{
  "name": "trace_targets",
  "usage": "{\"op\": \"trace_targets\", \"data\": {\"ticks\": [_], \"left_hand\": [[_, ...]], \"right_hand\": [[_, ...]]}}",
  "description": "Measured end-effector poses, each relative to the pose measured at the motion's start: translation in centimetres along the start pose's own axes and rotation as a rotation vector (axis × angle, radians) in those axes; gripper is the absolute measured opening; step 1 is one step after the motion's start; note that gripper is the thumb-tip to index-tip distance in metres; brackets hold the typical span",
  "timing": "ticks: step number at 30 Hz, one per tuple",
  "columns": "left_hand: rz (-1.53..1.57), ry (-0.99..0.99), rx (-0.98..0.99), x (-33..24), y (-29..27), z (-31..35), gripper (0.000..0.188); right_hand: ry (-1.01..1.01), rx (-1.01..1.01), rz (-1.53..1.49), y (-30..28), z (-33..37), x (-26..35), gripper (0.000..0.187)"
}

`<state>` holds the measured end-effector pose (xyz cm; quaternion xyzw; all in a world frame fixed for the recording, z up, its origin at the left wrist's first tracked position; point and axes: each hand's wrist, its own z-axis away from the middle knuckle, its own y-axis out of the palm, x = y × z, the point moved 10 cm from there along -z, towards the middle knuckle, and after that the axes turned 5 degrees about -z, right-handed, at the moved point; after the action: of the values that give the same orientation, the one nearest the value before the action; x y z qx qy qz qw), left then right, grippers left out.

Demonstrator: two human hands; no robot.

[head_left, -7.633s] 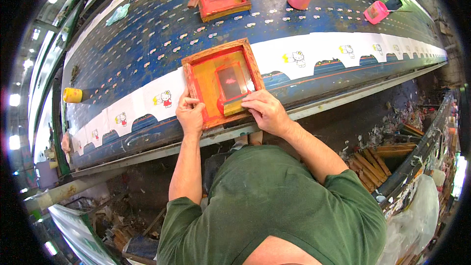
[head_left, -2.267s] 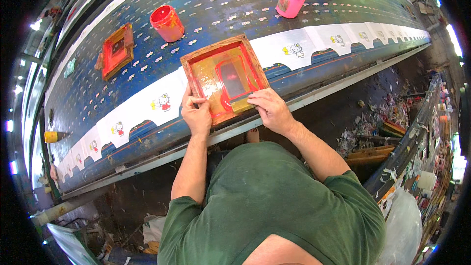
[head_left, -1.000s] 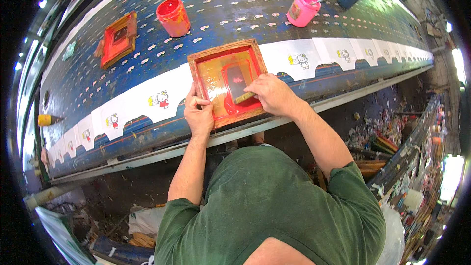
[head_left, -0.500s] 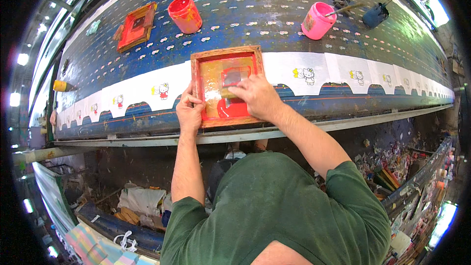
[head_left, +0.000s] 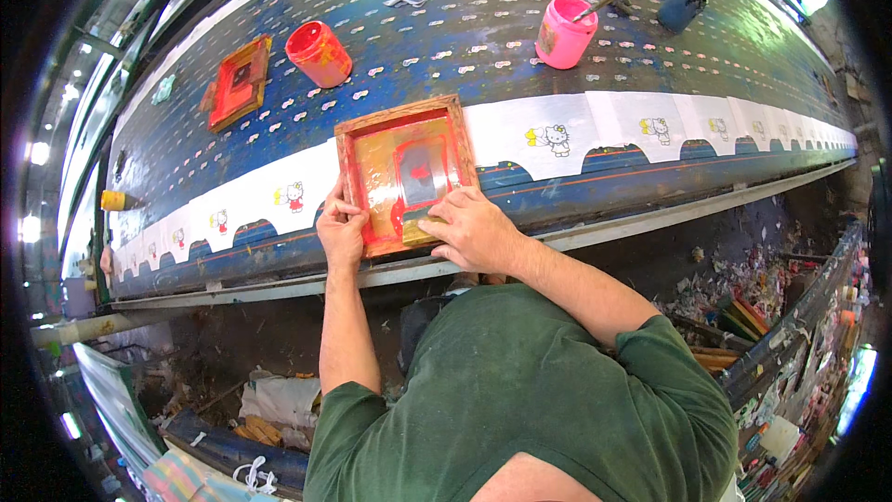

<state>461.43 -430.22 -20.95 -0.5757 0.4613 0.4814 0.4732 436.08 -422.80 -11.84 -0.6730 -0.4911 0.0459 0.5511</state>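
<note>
Squeegee (head_left: 417, 234), pinched in the right hand (head_left: 476, 229), has reached the frame (head_left: 398, 116)'s near edge; stroke seems complete. Left hand (head_left: 341, 235) grips the frame.

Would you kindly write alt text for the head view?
A person's left hand holds a framed screen at a table; the right hand holds a yellowish block inside it. White printed pieces line the near edge; a red pot and pink pot stand beyond.

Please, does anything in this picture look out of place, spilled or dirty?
Yes. Mixed scraps lie scattered below the table at right, which looks untidy. The red pot, beyond the wooden frame, has paint smeared over its outside, rather than only inside.
</note>
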Motion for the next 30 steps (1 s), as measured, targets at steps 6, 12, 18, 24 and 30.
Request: {"op": "trace_targets", "data": {"ticks": [6, 12, 18, 24, 30], "left_hand": [[0.016, 0.05, 0.003, 0.8, -0.4, 0.1, 0.028], [-0.034, 0.095, 0.002, 0.1, -0.2, 0.2, 0.026], [-0.044, 0.238, -0.005, -3.5, 1.1, 0.5, 0.029], [-0.097, 0.287, -0.032, -6.1, 6.8, 2.0, 0.023], [-0.067, 0.257, -0.035, -4.8, 15.8, 3.6, 0.023]], "right_hand": [[0.182, -0.219, -0.12, -3.7, 2.0, -2.6, 0.047], [0.585, -0.337, -0.274, -4.0, 6.4, -6.3, 0.051], [0.839, -0.309, -0.718, -0.8, 9.5, -7.2, 0.052], [0.862, -0.481, -0.698, -3.5, 13.1, -8.7, 0.046], [0.901, -0.598, -0.669, -8.6, 19.9, -13.6, 0.042]]}}
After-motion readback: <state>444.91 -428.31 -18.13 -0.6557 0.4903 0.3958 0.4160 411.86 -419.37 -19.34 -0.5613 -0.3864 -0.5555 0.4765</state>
